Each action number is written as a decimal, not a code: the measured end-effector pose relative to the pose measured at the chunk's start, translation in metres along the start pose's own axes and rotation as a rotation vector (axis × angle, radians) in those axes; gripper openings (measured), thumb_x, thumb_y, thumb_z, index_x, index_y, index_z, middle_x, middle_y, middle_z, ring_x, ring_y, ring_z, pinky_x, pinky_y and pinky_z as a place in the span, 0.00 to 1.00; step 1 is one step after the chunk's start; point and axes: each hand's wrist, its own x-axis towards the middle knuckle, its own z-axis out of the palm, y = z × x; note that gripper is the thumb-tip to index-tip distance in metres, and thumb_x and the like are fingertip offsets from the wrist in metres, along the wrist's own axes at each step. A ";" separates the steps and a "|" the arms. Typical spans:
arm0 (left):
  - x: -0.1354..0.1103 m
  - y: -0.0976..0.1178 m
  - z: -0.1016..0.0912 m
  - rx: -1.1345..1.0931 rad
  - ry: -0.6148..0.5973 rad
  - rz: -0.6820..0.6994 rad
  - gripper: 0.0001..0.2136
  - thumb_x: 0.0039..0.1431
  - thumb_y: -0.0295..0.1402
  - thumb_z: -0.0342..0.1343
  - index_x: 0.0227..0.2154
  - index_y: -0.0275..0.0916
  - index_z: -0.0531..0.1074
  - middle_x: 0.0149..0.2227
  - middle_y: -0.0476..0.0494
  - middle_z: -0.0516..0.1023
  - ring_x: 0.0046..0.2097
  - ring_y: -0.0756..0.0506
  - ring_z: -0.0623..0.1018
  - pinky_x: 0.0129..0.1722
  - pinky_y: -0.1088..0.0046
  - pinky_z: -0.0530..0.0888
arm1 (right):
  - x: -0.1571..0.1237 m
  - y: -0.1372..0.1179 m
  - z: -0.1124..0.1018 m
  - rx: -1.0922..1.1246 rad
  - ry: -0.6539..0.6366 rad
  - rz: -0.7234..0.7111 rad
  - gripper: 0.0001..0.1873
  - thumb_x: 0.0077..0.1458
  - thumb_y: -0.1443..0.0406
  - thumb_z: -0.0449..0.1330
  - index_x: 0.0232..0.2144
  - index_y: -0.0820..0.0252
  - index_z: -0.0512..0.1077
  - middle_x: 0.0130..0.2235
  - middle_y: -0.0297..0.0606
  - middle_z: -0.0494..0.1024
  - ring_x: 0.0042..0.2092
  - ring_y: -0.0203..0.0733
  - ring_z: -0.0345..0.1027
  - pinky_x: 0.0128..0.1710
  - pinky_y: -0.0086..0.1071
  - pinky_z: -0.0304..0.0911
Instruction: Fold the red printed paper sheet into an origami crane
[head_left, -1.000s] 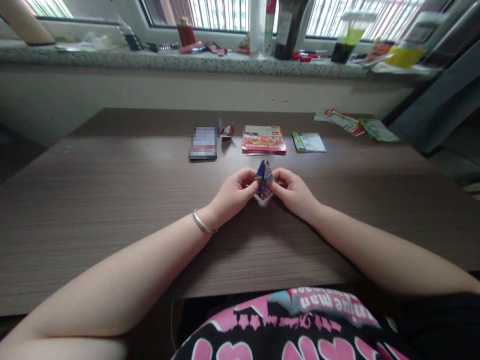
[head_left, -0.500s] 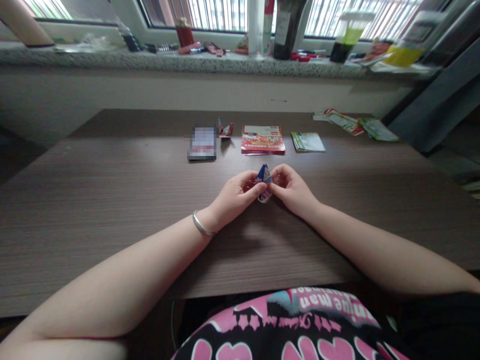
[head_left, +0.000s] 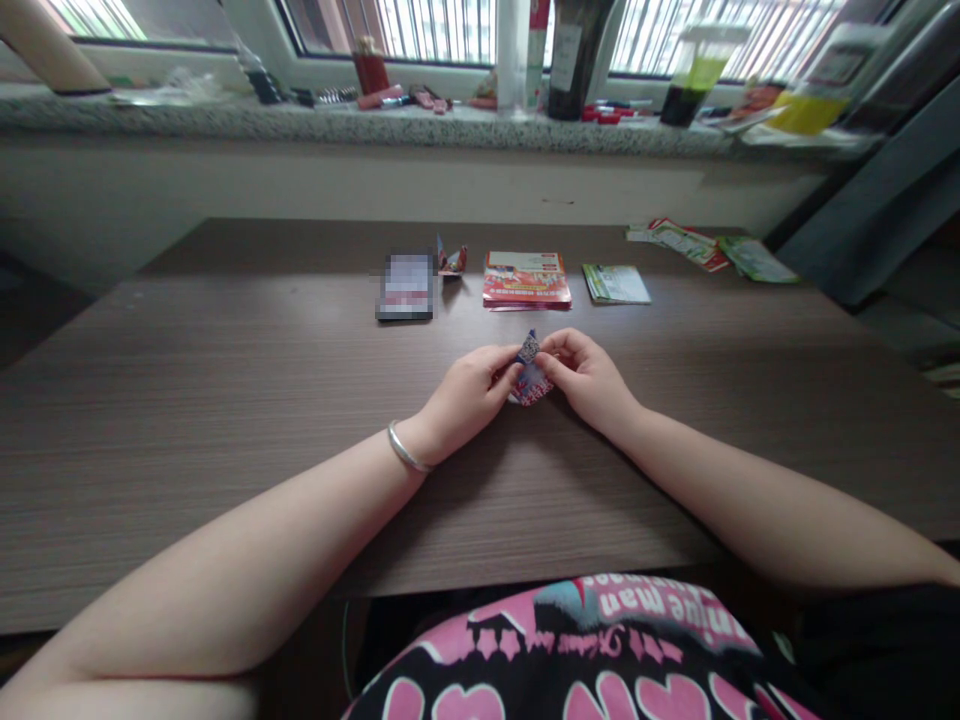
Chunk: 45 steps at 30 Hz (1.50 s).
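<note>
A small folded paper piece [head_left: 530, 378], blue and red with white print, sits between my two hands just above the brown wooden table [head_left: 225, 400]. My left hand [head_left: 469, 395] pinches its left side, fingers curled; a silver bangle is on that wrist. My right hand [head_left: 589, 378] pinches its right and top edge. Most of the paper is hidden by my fingers.
Farther back lie a dark phone [head_left: 406, 285], a finished small folded paper figure [head_left: 451, 260], a stack of red printed sheets [head_left: 526, 280], a green leaflet [head_left: 616, 283] and more leaflets [head_left: 686, 242] at the right. A cluttered stone windowsill [head_left: 420, 120] runs behind the table.
The paper piece stood upright as a taller point a second ago; now it is pressed lower and flatter between my fingers. Both hands stayed in place.
</note>
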 end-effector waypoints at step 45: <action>-0.002 -0.014 -0.011 0.514 -0.215 0.427 0.11 0.63 0.27 0.49 0.43 0.39 0.76 0.46 0.44 0.79 0.47 0.45 0.77 0.51 0.65 0.73 | 0.004 0.000 -0.021 -1.120 -0.295 -0.156 0.31 0.51 0.51 0.59 0.55 0.57 0.66 0.62 0.43 0.64 0.63 0.56 0.54 0.63 0.54 0.47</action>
